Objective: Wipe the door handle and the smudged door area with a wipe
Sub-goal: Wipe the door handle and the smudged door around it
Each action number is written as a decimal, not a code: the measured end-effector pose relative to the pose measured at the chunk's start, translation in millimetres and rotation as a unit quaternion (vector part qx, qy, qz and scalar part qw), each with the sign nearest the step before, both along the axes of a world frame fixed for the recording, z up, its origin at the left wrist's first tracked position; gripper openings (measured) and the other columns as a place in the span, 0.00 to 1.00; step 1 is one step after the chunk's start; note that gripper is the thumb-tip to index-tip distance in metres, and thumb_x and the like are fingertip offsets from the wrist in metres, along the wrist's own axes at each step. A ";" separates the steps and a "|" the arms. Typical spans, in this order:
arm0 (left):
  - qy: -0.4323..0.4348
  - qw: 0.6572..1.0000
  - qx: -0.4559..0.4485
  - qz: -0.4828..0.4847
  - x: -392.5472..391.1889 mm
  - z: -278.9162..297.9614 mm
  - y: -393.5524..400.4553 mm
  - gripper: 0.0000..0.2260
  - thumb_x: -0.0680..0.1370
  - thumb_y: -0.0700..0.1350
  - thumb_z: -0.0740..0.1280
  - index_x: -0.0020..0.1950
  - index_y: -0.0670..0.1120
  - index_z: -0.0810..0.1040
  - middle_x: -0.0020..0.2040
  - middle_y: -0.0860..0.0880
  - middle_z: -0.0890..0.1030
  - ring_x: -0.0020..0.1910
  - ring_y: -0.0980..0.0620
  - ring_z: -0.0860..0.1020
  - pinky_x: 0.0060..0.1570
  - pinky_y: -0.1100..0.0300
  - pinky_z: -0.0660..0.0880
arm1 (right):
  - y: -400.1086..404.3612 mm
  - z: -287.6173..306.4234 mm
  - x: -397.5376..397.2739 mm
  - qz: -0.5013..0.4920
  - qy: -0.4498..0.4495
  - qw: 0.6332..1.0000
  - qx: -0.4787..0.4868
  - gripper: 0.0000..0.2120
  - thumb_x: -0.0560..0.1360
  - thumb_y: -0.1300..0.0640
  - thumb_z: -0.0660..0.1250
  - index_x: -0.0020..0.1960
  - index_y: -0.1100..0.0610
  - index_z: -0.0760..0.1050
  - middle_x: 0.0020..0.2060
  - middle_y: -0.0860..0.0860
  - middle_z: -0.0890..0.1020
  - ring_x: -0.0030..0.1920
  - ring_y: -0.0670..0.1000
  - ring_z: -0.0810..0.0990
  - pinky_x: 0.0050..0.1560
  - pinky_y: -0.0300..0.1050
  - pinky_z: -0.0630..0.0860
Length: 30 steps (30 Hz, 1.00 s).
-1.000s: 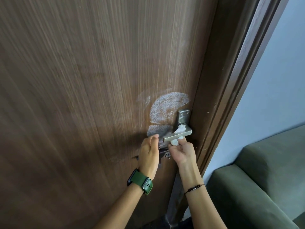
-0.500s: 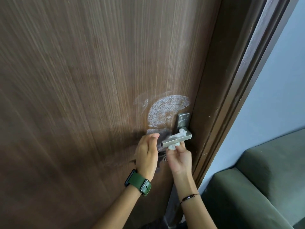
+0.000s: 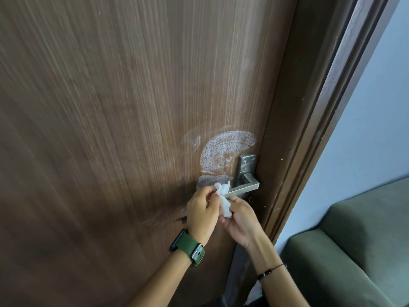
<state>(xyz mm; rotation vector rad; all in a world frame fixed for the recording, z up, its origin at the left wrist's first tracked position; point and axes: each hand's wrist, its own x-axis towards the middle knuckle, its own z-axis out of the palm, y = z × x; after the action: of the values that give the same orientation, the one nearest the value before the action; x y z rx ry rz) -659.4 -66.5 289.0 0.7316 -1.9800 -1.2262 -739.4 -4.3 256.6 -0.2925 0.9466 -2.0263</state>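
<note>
A brown wooden door point(image 3: 124, 111) carries a silver lever handle point(image 3: 243, 189) on a steel backplate point(image 3: 246, 167). A whitish smudge point(image 3: 223, 151) curves over the wood just above and left of the handle. A crumpled white wipe point(image 3: 224, 197) is wrapped over the free left end of the lever. My left hand point(image 3: 202, 212), with a green watch on the wrist, pinches the wipe's upper part. My right hand point(image 3: 242, 219) holds its lower part from below the lever. The lever's tip is hidden under the wipe.
The dark door frame point(image 3: 314, 120) runs along the right of the door. Past it are a pale blue wall point(image 3: 371, 120) and a dark green sofa point(image 3: 345, 251) at the lower right.
The wipe has slid left along the lever from near the backplate to its free end. My left hand has taken hold of the wipe too, and more of the lever is bare.
</note>
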 end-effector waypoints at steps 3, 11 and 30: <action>-0.033 0.999 -0.015 -0.012 1.1 -4.3 -0.9 0.13 0.73 0.38 0.62 0.57 0.44 0.75 0.47 0.44 0.82 0.44 0.50 0.79 0.47 0.55 0.76 | 2.5 0.8 -7.1 -0.020 0.048 0.995 0.085 0.14 0.76 0.73 0.52 0.47 0.68 0.76 0.26 0.56 0.77 0.23 0.47 0.73 0.21 0.37 0.68; -0.034 0.997 -0.044 -0.052 -1.5 -4.8 5.0 0.17 0.74 0.39 0.62 0.63 0.45 0.70 0.58 0.48 0.75 0.51 0.56 0.73 0.53 0.63 0.70 | 18.8 -6.1 -32.3 -0.247 -0.177 0.951 0.059 0.12 0.77 0.71 0.51 0.56 0.66 0.69 0.39 0.59 0.76 0.32 0.51 0.74 0.21 0.35 0.72; 0.092 0.993 0.005 0.067 -1.7 -7.3 5.0 0.18 0.74 0.49 0.53 0.57 0.46 0.76 0.52 0.53 0.74 0.52 0.56 0.70 0.51 0.74 0.62 | -25.7 8.5 28.3 -0.083 -0.230 0.947 -0.207 0.31 0.75 0.32 0.48 0.49 0.59 0.72 0.39 0.56 0.75 0.44 0.54 0.76 0.54 0.49 0.73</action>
<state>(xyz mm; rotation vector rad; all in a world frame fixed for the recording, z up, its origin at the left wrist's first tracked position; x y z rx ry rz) -661.1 -61.5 281.7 0.7175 -1.7475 -1.1807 -711.1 -30.0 265.1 0.0461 0.2589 -2.2999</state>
